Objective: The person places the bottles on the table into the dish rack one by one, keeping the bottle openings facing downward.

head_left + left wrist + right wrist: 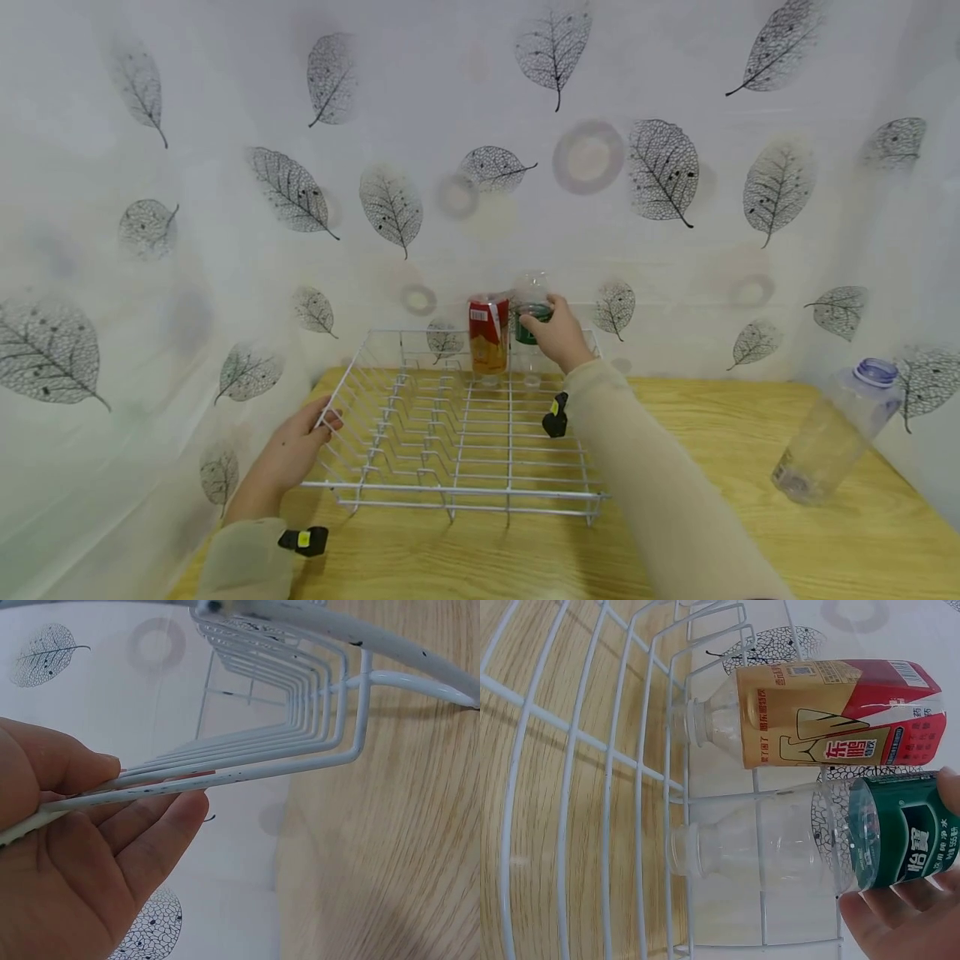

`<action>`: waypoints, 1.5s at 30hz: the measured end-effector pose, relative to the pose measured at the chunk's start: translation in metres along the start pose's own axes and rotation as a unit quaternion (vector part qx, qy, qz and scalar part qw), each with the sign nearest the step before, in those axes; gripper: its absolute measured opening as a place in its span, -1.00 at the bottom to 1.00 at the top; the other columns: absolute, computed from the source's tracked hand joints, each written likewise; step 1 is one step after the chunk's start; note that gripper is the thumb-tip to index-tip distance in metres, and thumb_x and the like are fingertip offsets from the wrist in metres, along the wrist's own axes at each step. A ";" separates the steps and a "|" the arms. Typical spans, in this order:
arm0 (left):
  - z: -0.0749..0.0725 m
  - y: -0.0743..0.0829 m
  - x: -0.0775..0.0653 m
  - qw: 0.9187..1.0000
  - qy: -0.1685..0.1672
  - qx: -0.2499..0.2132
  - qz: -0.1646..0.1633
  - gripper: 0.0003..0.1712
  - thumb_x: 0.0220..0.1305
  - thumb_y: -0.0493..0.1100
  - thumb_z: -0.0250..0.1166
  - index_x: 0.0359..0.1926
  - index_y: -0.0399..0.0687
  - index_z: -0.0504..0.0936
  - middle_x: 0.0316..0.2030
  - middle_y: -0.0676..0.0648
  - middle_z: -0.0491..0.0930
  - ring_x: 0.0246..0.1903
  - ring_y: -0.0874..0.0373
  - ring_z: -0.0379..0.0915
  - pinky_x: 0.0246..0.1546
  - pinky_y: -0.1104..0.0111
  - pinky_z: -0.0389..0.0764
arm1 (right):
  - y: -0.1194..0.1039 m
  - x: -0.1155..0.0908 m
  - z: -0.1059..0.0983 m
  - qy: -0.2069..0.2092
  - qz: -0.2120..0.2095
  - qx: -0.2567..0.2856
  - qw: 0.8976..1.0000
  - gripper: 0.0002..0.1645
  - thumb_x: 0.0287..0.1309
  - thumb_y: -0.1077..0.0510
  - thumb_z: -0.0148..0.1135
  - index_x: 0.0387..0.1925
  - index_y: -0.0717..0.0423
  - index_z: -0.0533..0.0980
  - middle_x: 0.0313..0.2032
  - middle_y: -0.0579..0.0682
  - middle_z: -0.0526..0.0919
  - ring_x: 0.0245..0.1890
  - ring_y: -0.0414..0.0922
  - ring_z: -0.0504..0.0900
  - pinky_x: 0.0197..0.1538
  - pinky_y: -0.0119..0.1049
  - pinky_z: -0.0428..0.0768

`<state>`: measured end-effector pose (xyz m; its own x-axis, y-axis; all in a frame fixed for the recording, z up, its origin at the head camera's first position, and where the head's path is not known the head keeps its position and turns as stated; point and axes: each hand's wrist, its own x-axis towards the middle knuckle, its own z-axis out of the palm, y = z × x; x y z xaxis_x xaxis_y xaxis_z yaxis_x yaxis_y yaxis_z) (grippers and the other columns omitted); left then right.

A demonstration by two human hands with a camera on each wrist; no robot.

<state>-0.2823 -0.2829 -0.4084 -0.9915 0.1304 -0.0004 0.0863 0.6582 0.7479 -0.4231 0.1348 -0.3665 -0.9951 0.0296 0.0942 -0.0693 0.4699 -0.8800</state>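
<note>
My left hand [296, 446] grips the left side rail of a white wire dish rack [480, 492]; in the left wrist view the thumb and fingers lie around the coated wires [225, 778]. At the rack's back right, my right hand [558, 333] holds a clear water bottle [765, 847] with a green label, fingers around the labelled part. That bottle is upside down, its mouth down at the rack's wires. Beside it on the left, a red and gold drink bottle [489, 337] also stands upside down in the rack against the back wires.
A clear bottle with a purple neck [836, 433], without a cap, stands on the wooden table [712, 467] at the right. Behind the table hangs a white sheet [480, 83] printed with leaves. Plate dividers [423, 417] rise in the rack's left half.
</note>
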 end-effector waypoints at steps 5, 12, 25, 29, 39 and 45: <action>0.001 -0.002 0.000 1.000 -0.001 -0.001 0.003 -0.33 0.60 -0.25 -0.17 0.58 -0.37 -0.14 0.32 -0.39 0.37 0.24 -0.28 0.39 0.26 -0.23 0.34 | 0.000 -0.003 0.000 -0.001 0.013 -0.012 1.000 0.03 0.40 -0.23 0.18 0.62 -0.01 -0.12 0.56 0.14 0.04 0.45 0.22 0.20 0.34 0.23 0.34; 0.001 -0.001 -0.001 1.000 -0.002 -0.001 0.007 -0.33 0.61 -0.25 -0.17 0.58 -0.37 -0.14 0.32 -0.40 0.37 0.23 -0.29 0.40 0.25 -0.24 0.34 | -0.001 -0.010 -0.008 -0.009 0.009 0.006 1.000 0.08 0.40 -0.22 0.18 0.63 -0.03 -0.21 0.52 0.19 0.11 0.46 0.19 0.19 0.34 0.22 0.35; 0.001 0.001 -0.003 1.000 0.000 -0.005 0.005 -0.34 0.61 -0.26 -0.18 0.57 -0.39 -0.15 0.33 -0.39 0.36 0.24 -0.28 0.39 0.25 -0.21 0.35 | -0.033 -0.029 -0.041 -0.017 -0.051 0.033 0.998 0.10 0.37 -0.23 0.21 0.63 -0.06 -0.19 0.54 0.15 0.06 0.52 0.15 0.07 0.40 0.23 0.26; 0.001 0.001 -0.002 1.000 0.000 -0.006 0.001 -0.33 0.61 -0.25 -0.17 0.58 -0.36 -0.16 0.32 -0.37 0.36 0.25 -0.29 0.38 0.26 -0.20 0.35 | -0.038 -0.037 -0.057 -0.021 -0.070 0.028 0.997 0.13 0.36 -0.27 0.21 0.63 -0.06 -0.21 0.55 0.14 0.02 0.53 0.13 0.04 0.42 0.20 0.23; -0.001 0.002 -0.005 1.000 -0.004 -0.004 0.011 -0.33 0.61 -0.26 -0.18 0.57 -0.39 -0.15 0.32 -0.40 0.36 0.23 -0.29 0.39 0.25 -0.22 0.35 | -0.050 -0.072 -0.114 -0.008 -0.120 -0.031 0.992 0.14 0.32 -0.33 0.22 0.64 -0.15 -0.20 0.57 0.08 0.01 0.54 0.10 0.03 0.43 0.25 0.18; 0.001 0.000 -0.004 1.000 -0.006 -0.002 0.016 -0.33 0.61 -0.26 -0.17 0.57 -0.41 -0.15 0.31 -0.41 0.36 0.22 -0.29 0.40 0.23 -0.22 0.37 | -0.043 -0.108 -0.148 0.015 -0.134 -0.074 0.988 0.18 0.28 -0.37 0.23 0.64 -0.20 -0.23 0.58 0.09 -0.03 0.55 0.12 -0.02 0.48 0.21 0.08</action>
<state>-0.2785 -0.2830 -0.4090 -0.9869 0.1605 0.0150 0.1171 0.6500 0.7508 -0.3024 0.2421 -0.2700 -0.9398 -0.0879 0.3301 -0.3164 0.5886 -0.7439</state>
